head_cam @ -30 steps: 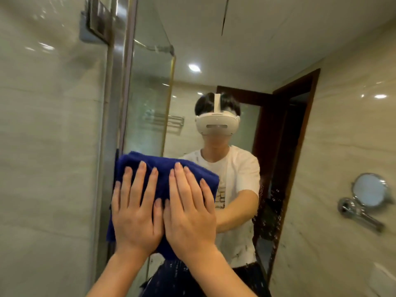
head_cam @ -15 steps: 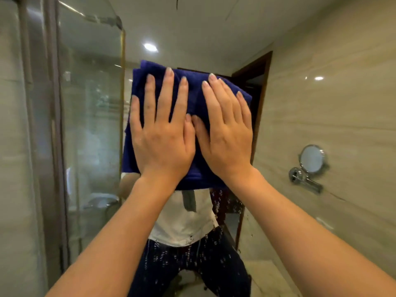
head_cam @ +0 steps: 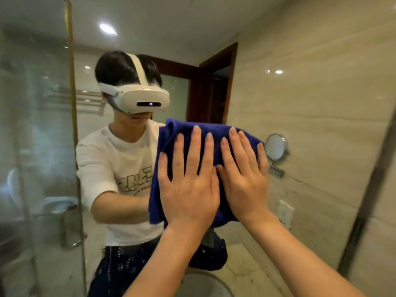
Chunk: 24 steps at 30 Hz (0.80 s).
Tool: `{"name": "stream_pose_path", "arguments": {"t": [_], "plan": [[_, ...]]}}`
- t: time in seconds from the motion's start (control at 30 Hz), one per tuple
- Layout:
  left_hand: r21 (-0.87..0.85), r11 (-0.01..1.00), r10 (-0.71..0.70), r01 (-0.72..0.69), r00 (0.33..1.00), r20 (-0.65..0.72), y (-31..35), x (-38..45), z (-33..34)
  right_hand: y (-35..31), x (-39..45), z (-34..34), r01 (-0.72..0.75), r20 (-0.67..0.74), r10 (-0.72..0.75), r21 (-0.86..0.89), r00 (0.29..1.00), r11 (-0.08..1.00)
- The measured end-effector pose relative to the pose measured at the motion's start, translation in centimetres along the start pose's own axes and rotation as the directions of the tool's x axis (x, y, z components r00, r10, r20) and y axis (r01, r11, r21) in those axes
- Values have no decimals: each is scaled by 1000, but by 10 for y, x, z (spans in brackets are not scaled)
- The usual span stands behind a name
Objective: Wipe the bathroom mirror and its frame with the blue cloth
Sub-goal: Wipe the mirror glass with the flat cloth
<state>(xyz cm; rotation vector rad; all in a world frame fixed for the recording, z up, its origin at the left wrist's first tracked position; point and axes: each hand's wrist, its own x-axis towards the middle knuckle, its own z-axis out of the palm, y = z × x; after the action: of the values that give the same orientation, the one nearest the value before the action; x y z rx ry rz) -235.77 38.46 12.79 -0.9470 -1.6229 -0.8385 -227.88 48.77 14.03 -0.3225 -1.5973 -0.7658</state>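
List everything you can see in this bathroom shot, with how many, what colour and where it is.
folded blue cloth: one, deep blue, pressed flat on the mirror glass at centre
large bathroom wall mirror: one, reflective, fills most of the view
dark mirror frame strip: one, dark grey, right edge
small round magnifying mirror on a chrome arm: one, silver, seen as a reflection, right of the cloth
dark wooden door frame: one, brown, reflected behind the person
glass shower partition with gold trim: one, clear, reflected at left
recessed ceiling light: one, white, reflected at top
left hand: one, flat on the cloth
right hand: one, flat on the cloth beside it
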Motion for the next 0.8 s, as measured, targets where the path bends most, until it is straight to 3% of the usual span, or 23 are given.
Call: {"name": "stream_pose_path", "arguments": {"t": [0.2, 0.3, 0.47, 0.8], "plan": [[-88, 996, 13, -19, 998, -58, 33, 82, -2, 33, 70, -3, -124, -55, 115, -213, 992, 969], [-80, 996, 28, -33, 998, -65, 29, 57, 6, 18, 47, 1, -200, -64, 194, -112, 979, 973], [-97, 993, 67, -71, 997, -36, 27, 14, 11, 3, -2, 4, -315, 39, 314, 175, 949, 933], [-115, 984, 131, -133, 991, -24, 23, 14, 13, 10, 0, 4, -301, 59, 295, 175, 954, 938]]}}
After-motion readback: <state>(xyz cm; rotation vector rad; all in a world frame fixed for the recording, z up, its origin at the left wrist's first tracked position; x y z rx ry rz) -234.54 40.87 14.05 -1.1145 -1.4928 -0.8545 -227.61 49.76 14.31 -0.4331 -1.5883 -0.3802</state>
